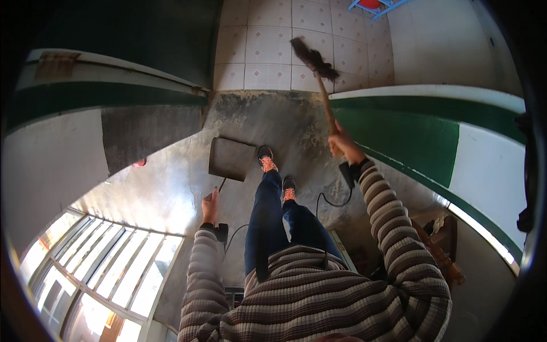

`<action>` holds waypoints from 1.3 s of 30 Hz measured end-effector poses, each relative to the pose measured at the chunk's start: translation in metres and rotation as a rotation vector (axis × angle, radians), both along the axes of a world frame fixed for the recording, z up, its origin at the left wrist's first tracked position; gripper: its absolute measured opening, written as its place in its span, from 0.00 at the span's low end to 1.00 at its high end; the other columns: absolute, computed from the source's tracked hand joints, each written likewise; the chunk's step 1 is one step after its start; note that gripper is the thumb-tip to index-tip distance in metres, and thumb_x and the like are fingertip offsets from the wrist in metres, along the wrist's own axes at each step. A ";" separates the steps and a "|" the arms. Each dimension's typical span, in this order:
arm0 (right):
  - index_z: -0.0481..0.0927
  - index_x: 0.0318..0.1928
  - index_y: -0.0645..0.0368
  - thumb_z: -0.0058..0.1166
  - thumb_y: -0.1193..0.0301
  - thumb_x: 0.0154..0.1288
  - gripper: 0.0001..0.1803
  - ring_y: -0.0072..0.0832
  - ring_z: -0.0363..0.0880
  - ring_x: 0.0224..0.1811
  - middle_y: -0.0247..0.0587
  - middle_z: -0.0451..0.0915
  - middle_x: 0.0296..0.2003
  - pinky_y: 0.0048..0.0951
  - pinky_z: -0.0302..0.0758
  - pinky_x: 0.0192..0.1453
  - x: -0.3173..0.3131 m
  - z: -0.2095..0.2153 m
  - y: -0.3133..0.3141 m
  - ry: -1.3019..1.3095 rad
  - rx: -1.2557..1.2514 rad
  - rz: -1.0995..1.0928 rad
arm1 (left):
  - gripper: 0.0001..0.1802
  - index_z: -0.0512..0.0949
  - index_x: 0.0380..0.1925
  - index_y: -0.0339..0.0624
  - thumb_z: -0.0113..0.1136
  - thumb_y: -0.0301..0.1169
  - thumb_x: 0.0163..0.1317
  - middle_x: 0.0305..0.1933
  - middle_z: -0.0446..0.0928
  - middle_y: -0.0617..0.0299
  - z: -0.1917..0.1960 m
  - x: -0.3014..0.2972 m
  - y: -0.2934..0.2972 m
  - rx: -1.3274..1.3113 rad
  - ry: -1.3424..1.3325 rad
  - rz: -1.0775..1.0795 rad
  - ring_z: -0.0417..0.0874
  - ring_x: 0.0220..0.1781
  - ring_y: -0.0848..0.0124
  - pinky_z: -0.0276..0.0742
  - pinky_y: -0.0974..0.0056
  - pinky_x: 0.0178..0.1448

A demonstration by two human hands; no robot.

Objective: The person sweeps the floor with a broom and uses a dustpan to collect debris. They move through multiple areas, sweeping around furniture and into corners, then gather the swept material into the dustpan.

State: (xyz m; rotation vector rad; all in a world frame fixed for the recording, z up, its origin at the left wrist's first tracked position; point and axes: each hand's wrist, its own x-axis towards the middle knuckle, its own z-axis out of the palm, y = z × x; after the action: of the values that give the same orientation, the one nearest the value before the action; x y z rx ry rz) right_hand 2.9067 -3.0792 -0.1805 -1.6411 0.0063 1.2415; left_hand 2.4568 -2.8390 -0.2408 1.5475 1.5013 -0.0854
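In my left hand is the thin handle of a dark square dustpan, its fingers closed round it. The pan is low over or on the grey concrete floor, left of my shoes; whether it touches the floor I cannot tell. My right hand grips the wooden handle of a broom with dark bristles. The bristle end points away from me, over the tiled floor beyond the concrete; contact there is unclear.
Pale tiles begin at the doorway ahead, past the worn concrete. Green-and-white walls flank me. A barred window is at lower left, wooden furniture at lower right, and a blue-framed stool at the far top.
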 end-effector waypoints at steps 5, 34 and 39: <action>0.46 0.71 0.41 0.52 0.78 0.53 0.46 0.32 0.77 0.22 0.46 0.77 0.31 0.33 0.74 0.27 -0.128 -0.026 -0.112 -0.081 -0.261 0.312 | 0.28 0.71 0.20 0.29 0.52 0.48 0.62 0.16 0.64 0.56 0.003 -0.037 -0.037 0.085 0.040 -0.024 0.60 0.23 0.70 0.64 0.59 0.31; 0.54 0.68 0.42 0.48 0.78 0.51 0.42 0.41 0.80 0.23 0.55 0.79 0.29 0.38 0.75 0.31 -0.322 0.005 -0.122 -0.305 -0.332 0.809 | 0.28 0.79 0.32 0.33 0.53 0.53 0.59 0.21 0.75 0.49 -0.040 -0.213 -0.142 0.039 0.060 -0.103 0.78 0.29 0.66 0.71 0.59 0.39; 0.53 0.69 0.43 0.50 0.81 0.50 0.44 0.35 0.79 0.19 0.53 0.79 0.28 0.36 0.73 0.23 -0.352 0.046 -0.208 -0.412 -0.406 0.961 | 0.28 0.79 0.31 0.34 0.52 0.53 0.59 0.22 0.75 0.47 -0.050 -0.228 -0.139 0.024 0.080 -0.156 0.80 0.30 0.61 0.71 0.57 0.39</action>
State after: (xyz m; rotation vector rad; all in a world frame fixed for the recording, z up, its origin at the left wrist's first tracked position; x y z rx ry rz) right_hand 2.5548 -3.2872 -0.1341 -2.3475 -0.9334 1.6203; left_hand 2.2291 -2.9782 -0.2906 1.6965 1.4463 -0.2225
